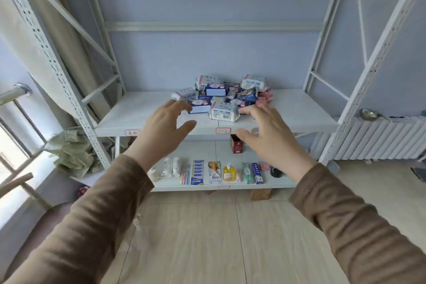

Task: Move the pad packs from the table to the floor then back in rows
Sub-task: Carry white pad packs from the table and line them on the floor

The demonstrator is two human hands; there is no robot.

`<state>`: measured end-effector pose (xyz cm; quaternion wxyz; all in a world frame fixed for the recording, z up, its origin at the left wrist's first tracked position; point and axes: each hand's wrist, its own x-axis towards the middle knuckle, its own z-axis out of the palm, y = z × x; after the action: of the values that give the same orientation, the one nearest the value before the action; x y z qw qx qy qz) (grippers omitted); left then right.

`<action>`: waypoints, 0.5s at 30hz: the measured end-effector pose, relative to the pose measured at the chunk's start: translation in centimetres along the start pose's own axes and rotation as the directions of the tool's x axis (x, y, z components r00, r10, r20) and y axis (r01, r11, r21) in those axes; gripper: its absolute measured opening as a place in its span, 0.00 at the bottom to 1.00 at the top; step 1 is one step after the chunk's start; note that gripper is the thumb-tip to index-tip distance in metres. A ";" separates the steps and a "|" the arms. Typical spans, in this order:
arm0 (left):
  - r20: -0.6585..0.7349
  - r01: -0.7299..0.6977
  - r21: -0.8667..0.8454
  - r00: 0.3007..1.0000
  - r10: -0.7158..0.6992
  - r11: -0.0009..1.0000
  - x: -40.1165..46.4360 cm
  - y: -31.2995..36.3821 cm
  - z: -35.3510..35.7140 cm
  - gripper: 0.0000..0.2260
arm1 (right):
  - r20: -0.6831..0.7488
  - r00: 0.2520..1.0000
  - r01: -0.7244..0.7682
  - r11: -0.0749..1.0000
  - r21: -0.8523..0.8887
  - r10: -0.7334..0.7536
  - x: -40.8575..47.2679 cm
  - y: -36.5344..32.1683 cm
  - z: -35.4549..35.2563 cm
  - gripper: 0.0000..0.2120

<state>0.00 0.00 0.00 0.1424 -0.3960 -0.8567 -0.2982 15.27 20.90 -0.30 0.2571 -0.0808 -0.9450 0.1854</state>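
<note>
Left hand: fingers spread, curled slightly, holding nothing. Right hand: same, splayed, nothing in it. Both hover in front of the pile, one on each side of the nearest pack, fingertips near it; contact with any pack can't be confirmed.

Landmark = pile of pad packs. It's a loose heap, no rows, sitting mid-table, toward the back. Nearest pack is the white one with barcode side up, at the pile's front edge, between the two hands.

Progress, my read: nothing done yet. All packs I can see are on the table, floor in front of the pile is bare, no pack in either hand. Looks like the first pick is about to start. Left to do: whole pile down to the floor, then back up in rows.

Around the pile:
- shelf directly below it, with a row of small toiletries along its front and a red box further back
- rack uprights left and right of it, well apart
- radiator off to its right, curtain and window to its left

Obstructions: none between hands and pile. The lower shelf's contents sit close to the drop path to the floor, so packs should go clear of that edge.
</note>
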 end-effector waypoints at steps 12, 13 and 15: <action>0.236 0.103 0.037 0.966 -0.108 0.994 4.2 -5.8 11.2 0.17 | 0.110 0.975 -0.193 0.981 -0.007 0.192 3.6 9.9 7.2 0.19; 0.243 0.112 0.043 0.963 -0.119 0.993 5.2 -6.2 12.3 0.17 | 0.115 0.974 -0.194 0.981 -0.007 0.193 4.5 11.1 7.7 0.18; 0.265 0.129 0.061 0.954 -0.141 0.990 7.5 -6.9 14.2 0.17 | 0.122 0.974 -0.194 0.981 0.002 0.193 6.3 13.5 8.6 0.18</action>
<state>-10.16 9.82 -10.28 0.0129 -0.3701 -0.8993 -0.2325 6.15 32.16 -9.58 0.1805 -0.1592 -0.9452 0.2205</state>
